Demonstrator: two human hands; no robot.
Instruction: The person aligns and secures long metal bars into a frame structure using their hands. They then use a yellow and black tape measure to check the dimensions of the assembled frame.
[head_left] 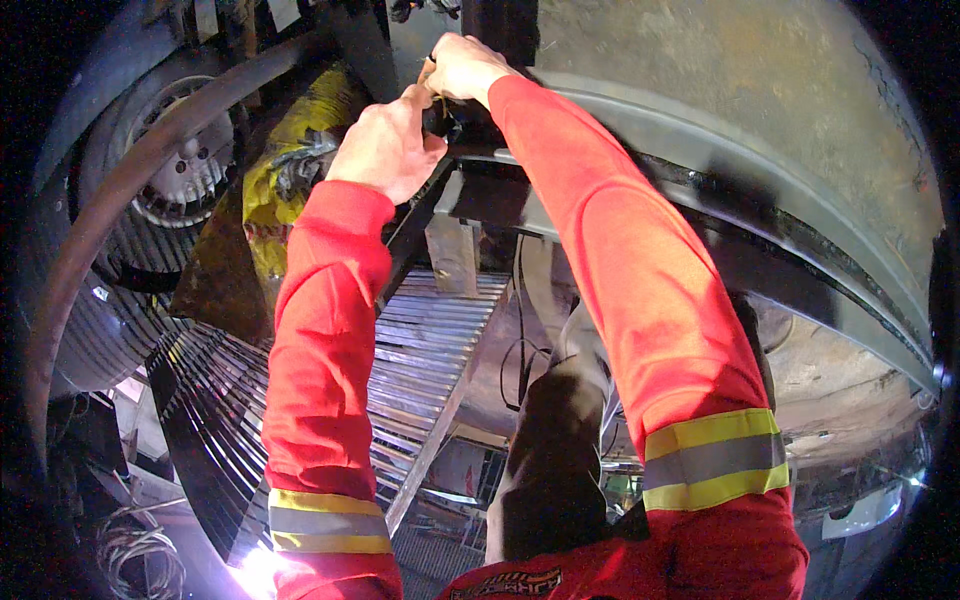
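Note:
Both arms, in red sleeves with yellow and grey bands, reach forward to the far middle. My left hand [390, 150] is closed, its thumb and finger pinched close to the other hand. Just beyond it, my right hand [465, 68] is curled with the fingertips turned down. Between them a few thin brownish strands show, but what they belong to is hidden by the fingers. Below and beside the hands runs a dark metal frame [490, 195]. A crumpled yellow wrapping [300, 150] lies left of my left hand.
A large curved metal panel [720, 70] with a bent rim fills the right. At left are a wheel-like hub [180, 165] and a thick curved brown pipe [85, 240]. Metal slats [430, 340] lie below my arms. Coiled cable [140, 560] sits at lower left, near a bright glare.

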